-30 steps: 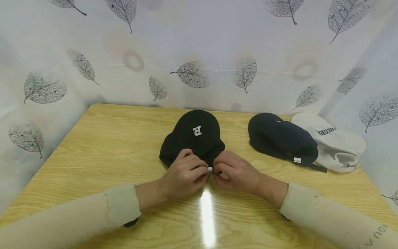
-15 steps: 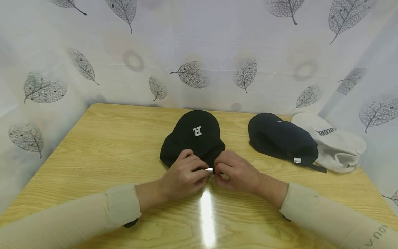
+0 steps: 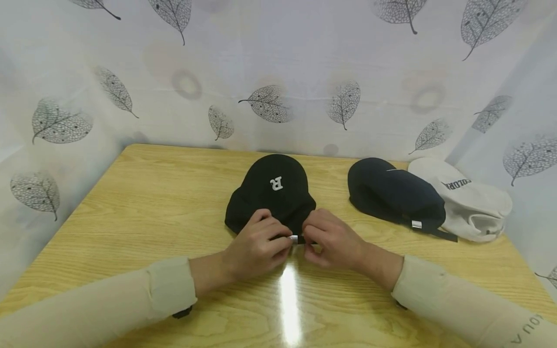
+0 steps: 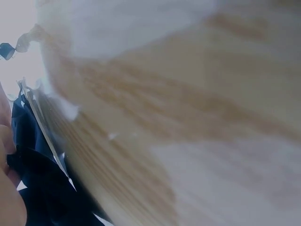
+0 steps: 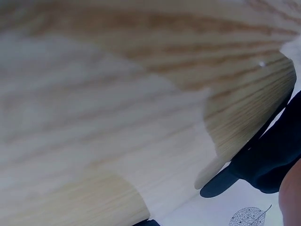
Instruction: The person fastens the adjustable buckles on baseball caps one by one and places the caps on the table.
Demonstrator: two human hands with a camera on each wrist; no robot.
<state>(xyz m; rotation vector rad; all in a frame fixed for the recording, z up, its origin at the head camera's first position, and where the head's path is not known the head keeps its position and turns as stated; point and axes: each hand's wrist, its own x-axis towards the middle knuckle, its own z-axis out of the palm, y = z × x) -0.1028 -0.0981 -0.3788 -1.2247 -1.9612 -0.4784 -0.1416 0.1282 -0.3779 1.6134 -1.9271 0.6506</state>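
Note:
A black baseball cap (image 3: 278, 208) with a white letter R lies mid-table in the head view, its back strap toward me. My left hand (image 3: 261, 241) pinches the strap beside the silver buckle (image 3: 294, 239). Just right of the buckle, my right hand (image 3: 332, 239) pinches the dark strap (image 3: 301, 240), and a short length shows between buckle and fingers. Dark cap fabric (image 4: 47, 188) appears beside left-hand fingers (image 4: 7, 188) in the left wrist view. A finger (image 5: 291, 195) and dark fabric (image 5: 268, 157) edge the right wrist view. The fingertips' exact hold is partly hidden.
A navy cap (image 3: 391, 193) with a silver buckle and loose strap end lies to the right, overlapping a cream cap (image 3: 483, 195) with dark lettering. The wooden table (image 3: 152, 193) meets a leaf-patterned curtain (image 3: 296, 58) behind and at the sides.
My right hand has shifted slightly right, away from the buckle, and more of the dark strap shows between them. The left hand stays nearly in place. The cap has edged slightly right.

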